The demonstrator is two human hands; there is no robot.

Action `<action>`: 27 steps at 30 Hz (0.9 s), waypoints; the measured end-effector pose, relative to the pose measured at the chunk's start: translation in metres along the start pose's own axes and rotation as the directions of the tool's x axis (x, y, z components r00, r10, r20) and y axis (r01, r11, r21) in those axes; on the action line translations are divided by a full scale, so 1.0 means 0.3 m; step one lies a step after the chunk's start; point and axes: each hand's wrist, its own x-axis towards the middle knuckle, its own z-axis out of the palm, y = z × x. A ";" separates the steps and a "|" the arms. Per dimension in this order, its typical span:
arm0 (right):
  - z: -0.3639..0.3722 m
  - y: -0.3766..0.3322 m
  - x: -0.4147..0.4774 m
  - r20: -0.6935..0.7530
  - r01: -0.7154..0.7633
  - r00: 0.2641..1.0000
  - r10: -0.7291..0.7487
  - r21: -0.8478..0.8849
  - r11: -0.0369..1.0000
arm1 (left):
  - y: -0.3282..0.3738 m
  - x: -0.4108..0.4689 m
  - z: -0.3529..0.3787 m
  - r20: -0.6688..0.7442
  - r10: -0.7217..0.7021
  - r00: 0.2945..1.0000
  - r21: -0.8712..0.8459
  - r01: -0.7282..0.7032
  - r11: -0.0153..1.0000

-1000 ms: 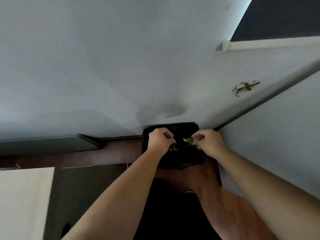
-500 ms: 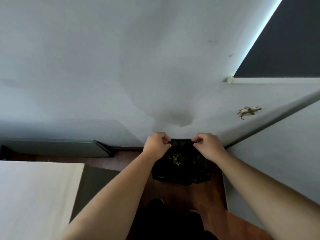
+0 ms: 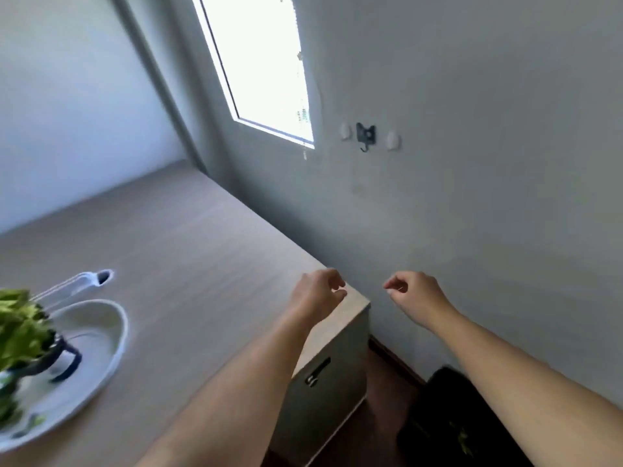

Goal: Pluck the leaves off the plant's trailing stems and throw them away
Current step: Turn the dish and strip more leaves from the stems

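Neither hand is holding anything that I can see: the left hand [image 3: 318, 291] is hanging in the air over the corner of the pale wood-grain tabletop [image 3: 188, 244], fingers loosely curled with thumb and forefinger a little apart, and the right hand [image 3: 413, 293] is hovering beside it in front of the grey wall, thumb and forefinger tips nearly meeting on nothing. Below the right forearm, a black plastic bin bag [image 3: 445, 412] is sitting on the floor beside the cabinet, and a few green scraps are showing inside it. The leafy green potted plant [image 3: 20, 328] is standing well apart from both hands at the far left edge, on a white oval dish [image 3: 108, 335]; it is blurred, so its trailing stems are not readable. A white spout [image 3: 79, 281] is lying just behind the dish. Judging by this, the work is sitting between a discard and the next pluck. That pluck is calling for both hands to cross the tabletop leftward, one steadying a stem while the other pinches a leaf at its base, pulling gently so the pot stays on its dish.
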 end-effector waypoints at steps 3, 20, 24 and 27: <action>0.154 -0.257 -0.011 0.120 0.181 0.977 -0.175 -0.041 0.983 | -0.202 -0.136 -0.210 -0.125 -0.148 0.981 -0.005 0.148 0.989; 1.280 -1.207 -0.305 0.613 0.592 0.654 -0.444 -0.048 0.805 | -1.425 -0.847 -0.857 -0.258 -0.657 0.709 -0.061 0.666 0.743; 1.447 -1.253 -0.310 0.697 0.606 0.606 -0.384 -0.091 0.790 | -1.575 -0.836 -0.867 -0.174 -0.663 0.728 -0.005 0.673 0.740; 1.519 -1.249 -0.293 0.747 0.621 0.577 -0.329 -0.140 0.772 | -1.621 -0.774 -0.845 -0.042 -0.604 0.796 0.081 0.606 0.792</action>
